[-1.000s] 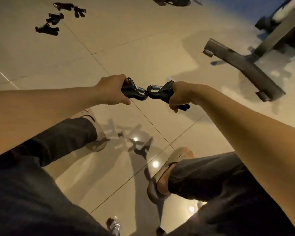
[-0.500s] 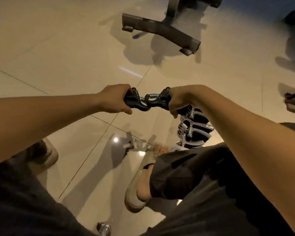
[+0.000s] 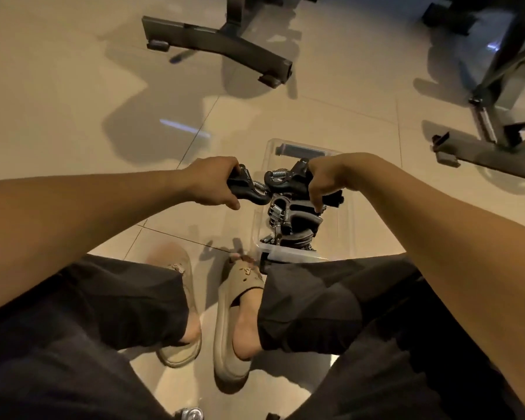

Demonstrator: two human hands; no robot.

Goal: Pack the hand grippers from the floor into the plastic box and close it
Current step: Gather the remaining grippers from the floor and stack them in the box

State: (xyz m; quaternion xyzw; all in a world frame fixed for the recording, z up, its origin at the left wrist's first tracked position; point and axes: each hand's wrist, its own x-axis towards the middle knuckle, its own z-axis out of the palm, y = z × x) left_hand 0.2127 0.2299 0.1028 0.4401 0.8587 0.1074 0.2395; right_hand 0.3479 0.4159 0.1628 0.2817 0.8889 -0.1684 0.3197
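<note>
A clear plastic box (image 3: 347, 225) stands open on the tiled floor just beyond my right foot. Several black hand grippers with metal springs (image 3: 294, 219) lie stacked inside it. My left hand (image 3: 212, 183) grips one black hand gripper (image 3: 249, 189) just left of the box. My right hand (image 3: 325, 180) grips another hand gripper (image 3: 285, 181) above the box's middle. The spring ends of the two held grippers nearly touch. No lid is visible.
A grey metal stand foot (image 3: 219, 45) lies on the floor beyond the box. Another metal frame base (image 3: 491, 150) sits at the right. My legs in dark trousers and tan slippers (image 3: 234, 322) fill the lower view.
The view has swung right from the loose grippers on the floor to the box. Both hands, each still holding a gripper, now hover at the box.
</note>
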